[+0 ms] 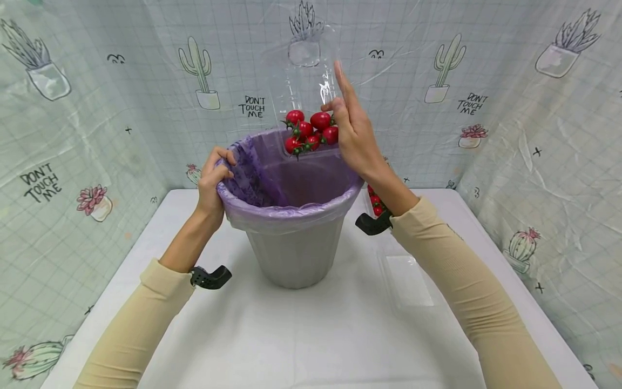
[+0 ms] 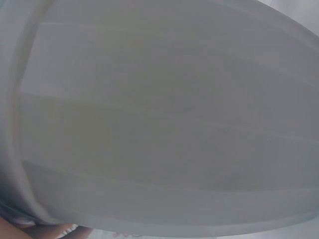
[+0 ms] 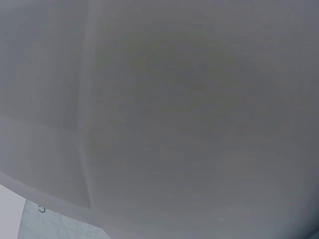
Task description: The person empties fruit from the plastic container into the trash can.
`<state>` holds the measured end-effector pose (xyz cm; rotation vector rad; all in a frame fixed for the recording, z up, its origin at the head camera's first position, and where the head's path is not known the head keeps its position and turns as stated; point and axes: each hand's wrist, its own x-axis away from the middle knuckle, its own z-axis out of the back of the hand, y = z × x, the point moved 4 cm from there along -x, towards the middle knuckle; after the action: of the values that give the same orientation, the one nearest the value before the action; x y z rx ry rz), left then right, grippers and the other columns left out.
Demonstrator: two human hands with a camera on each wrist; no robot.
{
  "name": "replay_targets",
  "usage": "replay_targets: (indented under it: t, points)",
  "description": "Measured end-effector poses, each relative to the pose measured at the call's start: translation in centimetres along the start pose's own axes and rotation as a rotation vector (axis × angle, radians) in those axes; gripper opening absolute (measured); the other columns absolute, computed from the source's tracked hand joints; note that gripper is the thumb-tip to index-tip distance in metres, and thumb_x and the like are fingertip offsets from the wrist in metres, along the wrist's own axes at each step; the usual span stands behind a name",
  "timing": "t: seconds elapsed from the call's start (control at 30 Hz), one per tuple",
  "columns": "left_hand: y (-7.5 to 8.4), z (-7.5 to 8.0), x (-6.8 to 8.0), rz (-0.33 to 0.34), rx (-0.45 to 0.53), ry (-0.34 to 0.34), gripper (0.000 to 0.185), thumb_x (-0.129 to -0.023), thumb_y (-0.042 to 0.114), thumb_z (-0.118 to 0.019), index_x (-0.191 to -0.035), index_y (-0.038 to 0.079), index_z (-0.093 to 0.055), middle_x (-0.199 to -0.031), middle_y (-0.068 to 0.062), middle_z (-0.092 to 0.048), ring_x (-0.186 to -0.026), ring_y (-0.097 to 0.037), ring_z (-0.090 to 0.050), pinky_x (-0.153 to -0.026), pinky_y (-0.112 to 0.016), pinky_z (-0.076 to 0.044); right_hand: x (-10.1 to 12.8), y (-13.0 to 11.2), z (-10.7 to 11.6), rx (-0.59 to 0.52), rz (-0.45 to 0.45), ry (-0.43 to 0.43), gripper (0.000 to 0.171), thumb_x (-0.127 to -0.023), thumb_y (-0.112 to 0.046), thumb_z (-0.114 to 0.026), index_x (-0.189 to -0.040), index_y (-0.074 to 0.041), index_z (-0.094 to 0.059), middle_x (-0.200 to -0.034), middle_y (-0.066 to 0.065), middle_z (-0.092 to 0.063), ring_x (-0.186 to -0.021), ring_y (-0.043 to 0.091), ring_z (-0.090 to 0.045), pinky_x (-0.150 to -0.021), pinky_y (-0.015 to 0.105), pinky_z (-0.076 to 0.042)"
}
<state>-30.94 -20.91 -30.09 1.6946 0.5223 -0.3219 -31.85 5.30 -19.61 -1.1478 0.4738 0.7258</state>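
A pale grey trash bin point(image 1: 291, 254) stands mid-table, lined with a purple plastic bag point(image 1: 306, 181) folded over its rim. My left hand point(image 1: 212, 181) grips the bin's left rim, fingers curled over the liner. Above the far right of the bin's mouth, my right hand point(image 1: 357, 129) holds a clear plastic box point(image 1: 303, 86) by its right side, index finger pointing up. Several red cherry tomatoes point(image 1: 311, 132) with green stems sit at the low end of that box. Both wrist views are filled by the bin's grey wall point(image 2: 164, 114).
Behind my right wrist, more cherry tomatoes point(image 1: 376, 204) lie in another container, partly hidden. A clear plastic tray point(image 1: 410, 281) rests on the white table point(image 1: 233, 335) at right. Cactus-print curtains point(image 1: 150, 86) enclose the table's back and sides.
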Motion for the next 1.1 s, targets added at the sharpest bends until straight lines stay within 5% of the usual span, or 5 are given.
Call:
replay_targets:
  t: [0.27,0.73,1.1]
  points:
    - [0.12,-0.06,0.04,-0.002,0.006,0.003,0.025,-0.072,0.006,-0.037,-0.088,0.017,-0.054,-0.094,0.003,-0.049,-0.087,-0.016,-0.04,-0.076,-0.025,-0.034,-0.05,0.01,0.04,-0.012,0.002,0.002,0.056,-0.112,-0.015,-0.028,-0.166,-0.011,-0.013,-0.174,-0.002,-0.017,-0.126,0.027,-0.054,-0.09,0.025,-0.034]
    - [0.19,-0.07,0.05,0.001,0.01,0.004,0.026,-0.072,0.006,-0.037,-0.088,0.017,-0.054,-0.095,0.003,-0.049,-0.088,-0.016,-0.041,-0.076,-0.025,-0.035,0.03,0.05,0.15,0.004,0.001,0.006,0.056,-0.112,-0.018,-0.029,-0.166,-0.014,-0.013,-0.153,0.012,-0.049,-0.121,0.026,-0.054,-0.084,0.025,-0.035]
    - [0.18,-0.11,0.03,0.004,0.012,0.0,0.026,-0.072,0.006,-0.037,-0.088,0.017,-0.054,-0.095,0.003,-0.048,-0.087,-0.016,-0.041,-0.076,-0.026,-0.035,-0.02,-0.16,0.07,0.006,-0.008,-0.009,0.057,-0.112,-0.017,-0.029,-0.166,-0.013,-0.014,-0.171,0.001,-0.025,-0.126,0.026,-0.053,-0.093,0.028,-0.038]
